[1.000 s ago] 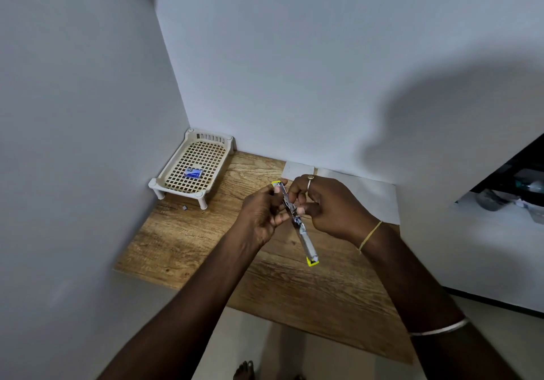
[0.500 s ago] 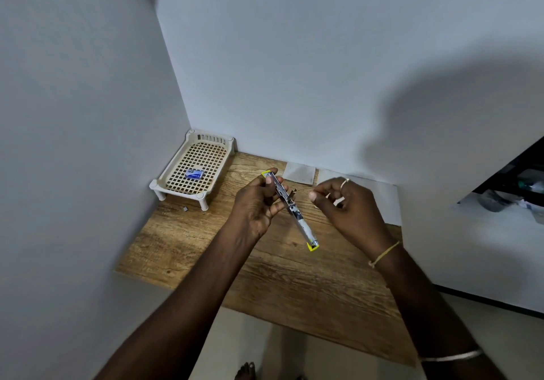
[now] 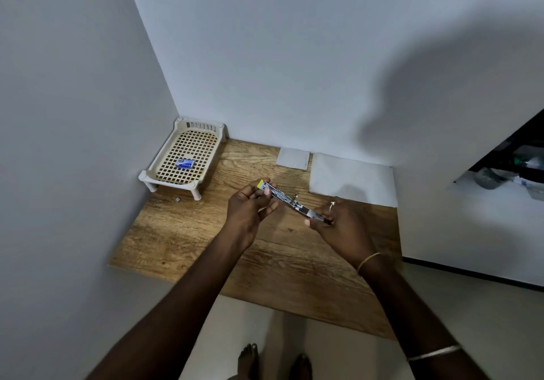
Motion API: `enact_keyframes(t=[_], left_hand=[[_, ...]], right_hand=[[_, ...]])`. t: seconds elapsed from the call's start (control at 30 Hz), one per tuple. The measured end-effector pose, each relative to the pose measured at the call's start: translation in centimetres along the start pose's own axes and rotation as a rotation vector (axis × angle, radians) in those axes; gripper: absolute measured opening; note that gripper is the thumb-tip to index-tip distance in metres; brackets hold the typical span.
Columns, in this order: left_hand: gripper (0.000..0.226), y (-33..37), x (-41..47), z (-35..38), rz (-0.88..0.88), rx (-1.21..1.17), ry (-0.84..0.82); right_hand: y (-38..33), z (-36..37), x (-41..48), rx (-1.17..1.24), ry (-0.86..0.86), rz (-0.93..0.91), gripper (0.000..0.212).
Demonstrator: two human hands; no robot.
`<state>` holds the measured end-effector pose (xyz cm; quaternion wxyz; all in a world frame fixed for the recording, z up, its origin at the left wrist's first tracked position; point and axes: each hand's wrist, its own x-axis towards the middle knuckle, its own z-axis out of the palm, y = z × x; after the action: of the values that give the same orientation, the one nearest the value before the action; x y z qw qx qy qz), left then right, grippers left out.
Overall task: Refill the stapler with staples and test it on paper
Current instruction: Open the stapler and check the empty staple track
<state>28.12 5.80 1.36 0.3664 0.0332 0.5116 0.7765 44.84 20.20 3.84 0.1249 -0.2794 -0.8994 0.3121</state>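
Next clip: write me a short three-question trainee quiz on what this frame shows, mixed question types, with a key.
1. True or false: the stapler lies flat on the table.
2. Where is the small blue box?
A. in the white tray
B. on the large paper sheet
C. in the right hand
3. Fill in: the yellow-tipped end of the stapler is held by the ___ hand.

Key: 1 false, both hands hold it above the table; 2 A; 3 left.
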Motion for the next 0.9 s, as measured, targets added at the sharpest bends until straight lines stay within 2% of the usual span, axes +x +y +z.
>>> enact_keyframes(t=[0.13,0.2,0.3,0.47,0.6,0.7,0.9], left_hand=[[0.007,-2.1,0.7,-3.0,0.072,0.395,0.018],[0.016,-2.9,1.1,-4.3,0.129,0.602,0.011],[0.016,-3.9,1.5,-5.6,0.222,0.921,-0.003],[0.031,-4.7,2.0,-7.7,0.286,1.248,-0.028],[0.038,-5.4,1.9,-8.3,0.276,1.388,-0.021],[0.037,-6.0,1.7,-8.7,0.301,1.423,-0.044],[0.037,-6.6,1.5,-9.2,0.303,1.46,-0.071]], right_hand=[[2.8,2.4,-0.5,-0.105,-0.039,0.068,0.027],[3.7,3.9,-0.9,-0.172,-0.037,0.078,0.025],[4.6,5.8,-1.3,-0.23,-0.068,0.101,0.021],[5.6,7.8,-1.8,-0.172,-0.065,0.121,0.015],[6.2,8.9,-2.1,-0.126,-0.073,0.139,0.015],[6.7,9.6,-2.4,-0.123,-0.086,0.16,0.01],[7.3,10.3,-2.6,-0.106,-0.107,0.171,0.015]])
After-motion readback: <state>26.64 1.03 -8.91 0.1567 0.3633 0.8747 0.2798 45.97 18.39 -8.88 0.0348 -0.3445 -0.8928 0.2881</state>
